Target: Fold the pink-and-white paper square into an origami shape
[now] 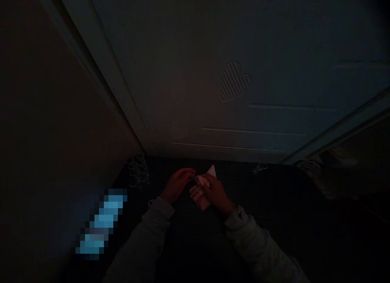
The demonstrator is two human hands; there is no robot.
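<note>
The scene is very dark. My right hand (215, 193) is closed on a folded pink cloth (201, 199), whose pointed corners stick out above and below the fingers. Just to its left, my left hand (179, 183) has its thumb and fingers pinched together around a small shiny thing (191, 175) with a bright glint. Its kind is too dim to make out. The two hands nearly meet over the dark tabletop (198, 234), and the cloth lies close against the small thing.
Clear, shiny round-rimmed objects (138, 171) cluster at the back left, and a smaller group (259, 168) stands at the back right. A pale panel with embossed hearts (234, 81) rises behind. A blurred-out bright screen (102, 224) lies left. Dim clutter (338, 157) sits far right.
</note>
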